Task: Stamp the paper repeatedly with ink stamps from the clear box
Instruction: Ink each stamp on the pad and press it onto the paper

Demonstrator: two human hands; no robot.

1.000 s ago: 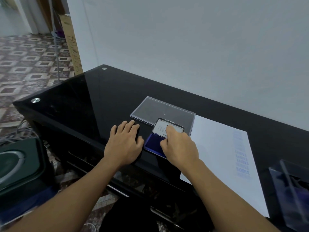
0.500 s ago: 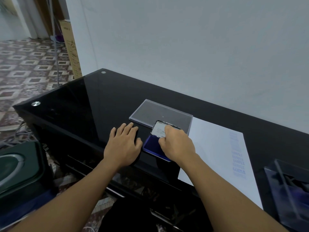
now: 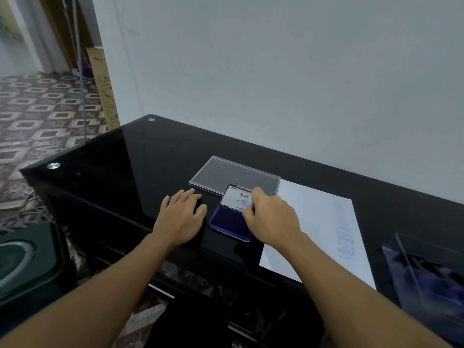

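White paper point(image 3: 311, 222) lies on the black glass table point(image 3: 150, 156), with a column of faint blue SAMPLE prints point(image 3: 346, 239) near its right edge. A blue ink pad point(image 3: 226, 219) sits open left of the paper, its lid point(image 3: 236, 198) tilted up and showing a white label. My right hand point(image 3: 271, 217) hovers over the pad, fingertips pinching the lid's right edge. My left hand point(image 3: 182, 217) lies palm down just left of the pad, arched over a small black stamp point(image 3: 199, 203) that is mostly hidden. The clear box point(image 3: 426, 272) with dark stamps stands at the far right.
A flat clear plastic cover point(image 3: 233, 174) lies behind the ink pad. A grey wall runs close behind the table. The table's left corner and front edge drop to a patterned tile floor point(image 3: 37, 121). A dark green bin point(image 3: 27, 262) stands low at the left.
My right fingers have slid toward the lid's right edge, uncovering more of its label. My left hand stays where it was.
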